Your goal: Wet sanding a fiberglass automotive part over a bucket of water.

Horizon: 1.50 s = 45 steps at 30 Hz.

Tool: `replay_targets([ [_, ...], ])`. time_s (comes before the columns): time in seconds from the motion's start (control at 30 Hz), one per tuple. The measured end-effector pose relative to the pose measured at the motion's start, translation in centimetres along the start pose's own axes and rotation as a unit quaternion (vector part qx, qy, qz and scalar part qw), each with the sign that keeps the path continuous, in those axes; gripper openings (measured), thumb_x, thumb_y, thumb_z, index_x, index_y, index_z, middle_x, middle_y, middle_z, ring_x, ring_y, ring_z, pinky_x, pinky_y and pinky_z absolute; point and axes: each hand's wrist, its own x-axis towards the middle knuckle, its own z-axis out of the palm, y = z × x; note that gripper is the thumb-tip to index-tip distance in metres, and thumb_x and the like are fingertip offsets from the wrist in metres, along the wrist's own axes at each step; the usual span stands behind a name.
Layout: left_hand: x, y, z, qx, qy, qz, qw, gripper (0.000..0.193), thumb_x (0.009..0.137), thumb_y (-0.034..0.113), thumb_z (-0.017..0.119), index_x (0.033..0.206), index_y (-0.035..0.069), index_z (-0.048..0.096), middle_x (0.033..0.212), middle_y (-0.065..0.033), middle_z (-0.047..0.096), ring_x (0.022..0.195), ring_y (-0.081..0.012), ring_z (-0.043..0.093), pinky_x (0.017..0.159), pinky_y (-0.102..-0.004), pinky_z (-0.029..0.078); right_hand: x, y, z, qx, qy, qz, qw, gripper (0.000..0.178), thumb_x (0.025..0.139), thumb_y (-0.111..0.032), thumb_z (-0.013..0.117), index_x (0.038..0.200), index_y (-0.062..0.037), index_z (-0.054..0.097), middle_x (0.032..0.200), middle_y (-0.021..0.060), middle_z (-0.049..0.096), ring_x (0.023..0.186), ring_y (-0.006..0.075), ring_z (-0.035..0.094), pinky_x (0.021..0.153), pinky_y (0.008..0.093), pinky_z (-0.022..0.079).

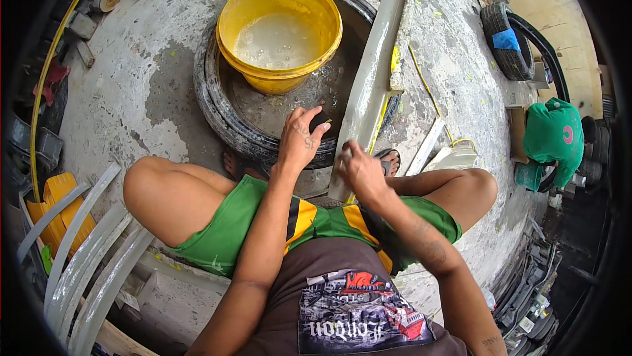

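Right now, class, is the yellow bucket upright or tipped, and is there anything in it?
Upright and partly filled: the yellow bucket stands mouth up, with cloudy, bubbly liquid visible inside.

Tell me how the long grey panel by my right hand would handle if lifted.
The long grey panel looks likely stiff, since it shows no obvious sag. Its glossy highlights suggest it may be slippery. Being long and narrow, it could swing or tip if gripped at one end.

A grey concrete floor (178,20), worn into dark patches, carries a large black tyre (214,102) lying flat; to its right lie a thin yellow cord (425,84) and a pale strip (426,147), while small blocks (85,54) lie far left
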Motion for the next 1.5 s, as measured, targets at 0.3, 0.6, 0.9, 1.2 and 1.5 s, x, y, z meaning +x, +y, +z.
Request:
replay_targets([
  [0.3, 0.0, 0.0, -0.5, -0.014, 0.022, -0.002, 1.000, 0.041, 0.089, 0.019, 0.077, 0.125, 0.002, 0.069, 0.106, -0.0195, 0.064, 0.104, -0.0389, 0.063, 0.094, -0.0435, 0.050, 1.5, -0.7, -0.9, -0.009, 0.001, 0.013, 1.000, 0.018, 0.084, -0.018, 0.073, 0.095, -0.0037, 0.071, 0.118, 0.0163, 0.055, 0.104, 0.0343, 0.063, 0.079, 0.0429, 0.059],
  [0.6, -0.2, 0.2, -0.1, -0.038, 0.003, 0.013, 0.999, 0.041, 0.090, 0.021, 0.077, 0.125, 0.001, 0.068, 0.107, -0.0202, 0.064, 0.104, -0.0394, 0.062, 0.095, -0.0438, 0.049, 7.2, 2.9, -4.1, -0.005, 0.049, 0.052, 0.997, 0.018, 0.082, -0.017, 0.077, 0.096, -0.0062, 0.073, 0.120, 0.0162, 0.057, 0.111, 0.0354, 0.062, 0.085, 0.0433, 0.059],
  [0.9, -0.2, -0.4, 0.3, -0.038, 0.012, 0.001, 0.999, 0.042, 0.090, 0.021, 0.077, 0.126, 0.002, 0.068, 0.108, -0.0201, 0.064, 0.106, -0.0397, 0.062, 0.097, -0.0438, 0.049, 0.0, -0.1, -2.5, 0.023, -0.021, 0.007, 0.999, 0.027, 0.080, -0.021, 0.078, 0.101, -0.0040, 0.073, 0.122, 0.0152, 0.055, 0.111, 0.0355, 0.061, 0.085, 0.0434, 0.058],
  [1.2, 0.1, -0.2, 0.4, -0.038, 0.013, -0.002, 0.999, 0.040, 0.090, 0.020, 0.076, 0.125, 0.000, 0.068, 0.105, -0.0202, 0.063, 0.102, -0.0404, 0.062, 0.093, -0.0455, 0.050, -4.0, -0.4, -1.9, 0.014, 0.007, -0.038, 0.999, 0.025, 0.078, -0.019, 0.080, 0.099, -0.0068, 0.075, 0.119, 0.0144, 0.059, 0.108, 0.0356, 0.060, 0.086, 0.0444, 0.056],
  [1.5, 0.0, 0.2, 0.5, -0.046, -0.010, -0.003, 0.999, 0.041, 0.090, 0.021, 0.077, 0.125, 0.002, 0.068, 0.107, -0.0199, 0.064, 0.104, -0.0391, 0.062, 0.095, -0.0434, 0.049, 3.4, 3.9, -4.3, 0.003, 0.072, 0.064, 0.995, 0.021, 0.083, -0.020, 0.077, 0.098, -0.0064, 0.074, 0.120, 0.0138, 0.059, 0.111, 0.0338, 0.060, 0.085, 0.0436, 0.056],
])
